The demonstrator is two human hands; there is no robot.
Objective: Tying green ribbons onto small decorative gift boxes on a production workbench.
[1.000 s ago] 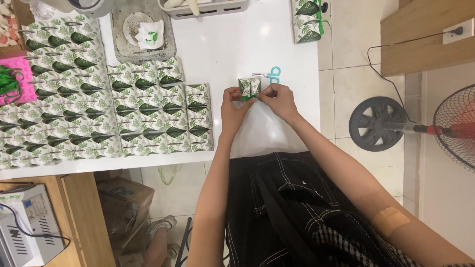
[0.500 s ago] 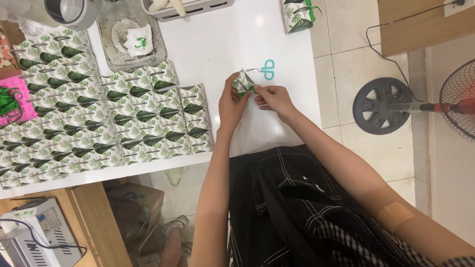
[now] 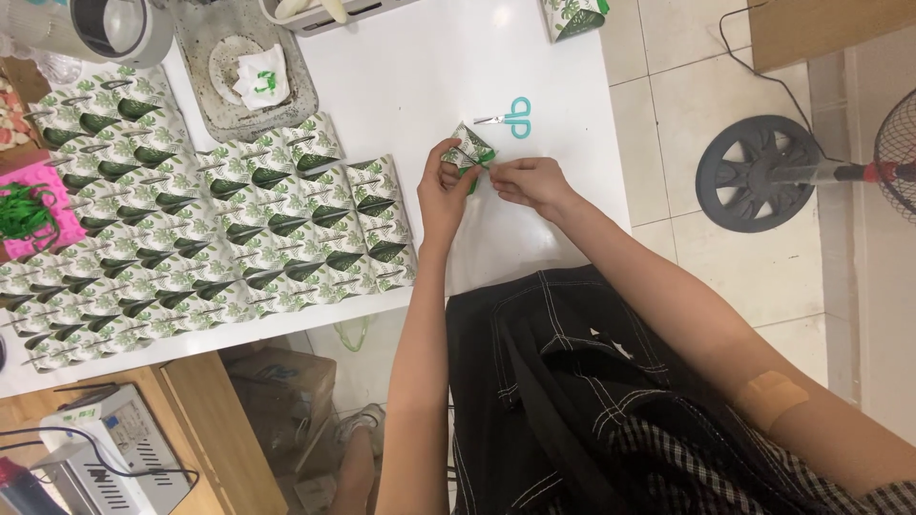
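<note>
Over the white table my left hand and my right hand together pinch a small green-and-white leaf-patterned packet, with a green tie between the fingertips. The left hand grips its left side, the right hand its lower right edge. Small teal-handled scissors lie just beyond the packet. To the left lie rows of several matching packets.
A grey tray holding a white paper scrap sits at the back left, next to a round metal appliance. Another patterned packet is at the far table edge. A pink container is at left. A floor fan stands right.
The view has shifted, so the table sits lower in frame. Both hands stay on the packet, and the fingers have worked along its edge near the green tie.
</note>
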